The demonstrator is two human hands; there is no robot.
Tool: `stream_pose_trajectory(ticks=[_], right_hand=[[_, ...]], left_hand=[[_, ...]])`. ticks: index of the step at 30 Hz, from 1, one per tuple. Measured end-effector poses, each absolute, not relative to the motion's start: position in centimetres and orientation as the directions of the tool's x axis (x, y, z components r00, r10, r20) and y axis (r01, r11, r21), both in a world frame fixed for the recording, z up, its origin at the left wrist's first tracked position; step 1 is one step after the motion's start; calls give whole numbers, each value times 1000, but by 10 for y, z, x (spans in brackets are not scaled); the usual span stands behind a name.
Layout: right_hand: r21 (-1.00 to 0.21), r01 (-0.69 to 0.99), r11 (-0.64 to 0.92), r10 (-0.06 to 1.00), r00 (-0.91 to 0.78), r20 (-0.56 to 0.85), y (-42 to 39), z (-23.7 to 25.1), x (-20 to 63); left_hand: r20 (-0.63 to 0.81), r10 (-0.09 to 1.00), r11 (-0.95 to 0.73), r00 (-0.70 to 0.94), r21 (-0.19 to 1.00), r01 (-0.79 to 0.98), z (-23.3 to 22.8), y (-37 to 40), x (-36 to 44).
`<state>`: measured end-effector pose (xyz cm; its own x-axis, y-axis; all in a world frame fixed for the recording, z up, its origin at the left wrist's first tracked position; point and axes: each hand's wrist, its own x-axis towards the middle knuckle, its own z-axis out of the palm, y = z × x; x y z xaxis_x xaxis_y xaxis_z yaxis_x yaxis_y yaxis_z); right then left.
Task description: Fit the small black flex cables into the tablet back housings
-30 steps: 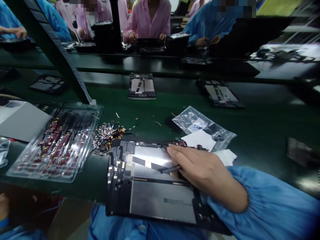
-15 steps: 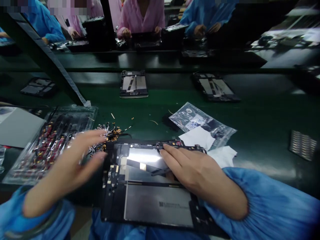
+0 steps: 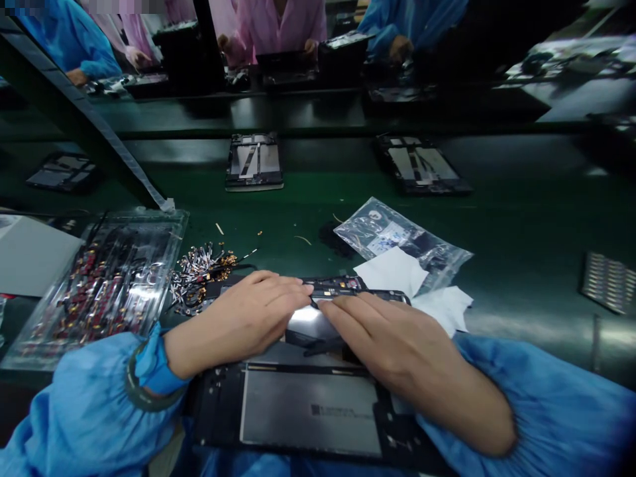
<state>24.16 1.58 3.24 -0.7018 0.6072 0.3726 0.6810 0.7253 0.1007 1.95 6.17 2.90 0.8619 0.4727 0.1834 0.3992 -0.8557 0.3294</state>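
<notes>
I am looking down at both of my hands resting on the open-backed black tablet chassis with its grey metal plates (image 3: 308,411), which is lying flat at the near edge of the dark green bench (image 3: 521,218), its long axis running left to right in front of me. My left hand (image 3: 243,318) is lying palm down over the upper left part of the chassis, fingers extended flat and closed around nothing that I can see. My right hand (image 3: 397,344) is lying the same way from the other side, with a thin dark stick-like tool (image 3: 322,346) showing beneath its fingers (whether it is pinched or merely trapped under them, I cannot tell). The fingertips of both hands are nearly meeting at the narrow black component strip (image 3: 330,288) along the far edge of the chassis, so that strip is lying just ahead of both hands, about equally near to each. A clear plastic blister tray of small red and gold parts (image 3: 104,278) is sitting to the left, a loose heap of such parts (image 3: 201,268) beside it, and a clear plastic bag (image 3: 397,235) with white paper sheets (image 3: 397,271) to the right.
</notes>
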Motion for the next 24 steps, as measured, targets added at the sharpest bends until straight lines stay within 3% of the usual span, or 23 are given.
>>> stream_pose_trajectory(ticks=[4,13,24], right_hand=[[13,684,729,637,-685,353,10,34,256],[150,711,687,610,-676,412,4,27,267],[190,703,685,596,-691,409,6,26,268]], left_hand=[[159,444,-875,882,291,388,26,62,21],[174,388,-921,905,56,384,23,60,22],[177,376,-922,910,-26,386,24,57,24]])
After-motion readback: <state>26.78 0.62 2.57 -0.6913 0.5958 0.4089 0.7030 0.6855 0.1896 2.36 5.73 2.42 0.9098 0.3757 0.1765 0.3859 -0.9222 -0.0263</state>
